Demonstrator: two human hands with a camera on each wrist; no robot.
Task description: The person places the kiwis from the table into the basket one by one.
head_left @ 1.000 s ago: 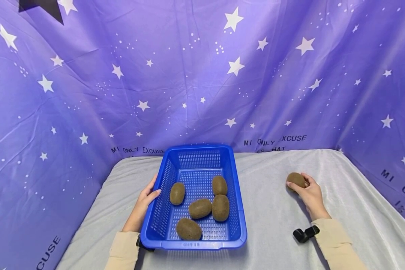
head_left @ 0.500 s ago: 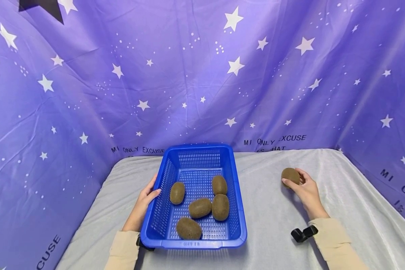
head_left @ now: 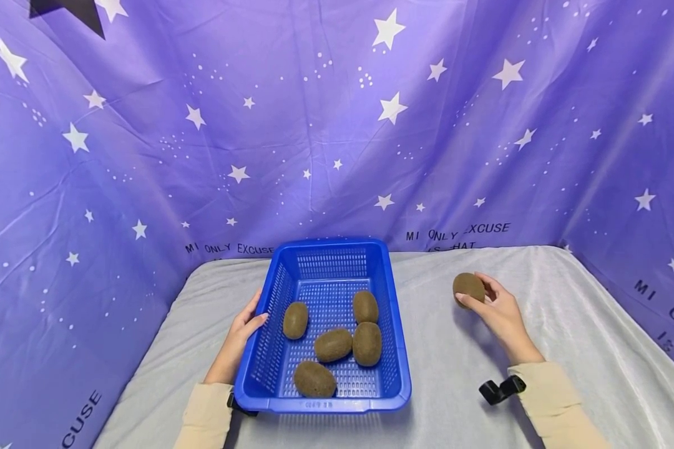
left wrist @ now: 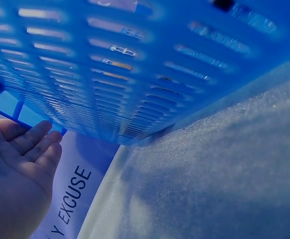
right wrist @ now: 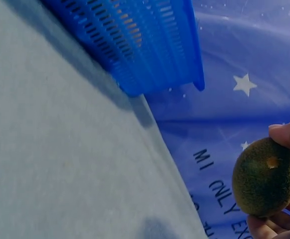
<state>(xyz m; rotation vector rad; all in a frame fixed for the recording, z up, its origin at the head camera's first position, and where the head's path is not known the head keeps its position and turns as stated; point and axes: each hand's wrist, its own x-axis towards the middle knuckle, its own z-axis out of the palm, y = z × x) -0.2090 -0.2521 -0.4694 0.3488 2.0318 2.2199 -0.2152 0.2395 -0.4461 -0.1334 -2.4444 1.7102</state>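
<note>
A brown, fuzzy kiwi (head_left: 468, 290) is pinched between the thumb and fingers of my right hand (head_left: 502, 315), above the cloth to the right of the basket. The right wrist view shows the kiwi (right wrist: 266, 178) end-on, with a pale spot at its tip. My left hand (head_left: 240, 333) grips the left rim of a blue plastic basket (head_left: 400, 349), its thumb at the rim's edge. From below, the left wrist view shows the fingers of the left hand (left wrist: 20, 169) under the rim. Several kiwis (head_left: 333, 345) lie inside on the basket floor.
Pale grey cloth (head_left: 444, 374) covers the table. A purple star-printed curtain (head_left: 326, 125) rises behind the table and along both sides. A black wrist-camera mount (head_left: 501, 391) sits at the right sleeve.
My right hand has carried the kiwi leftward and a little upward, closer to the basket. The left hand, the basket and the kiwis in it stay where they were.
</note>
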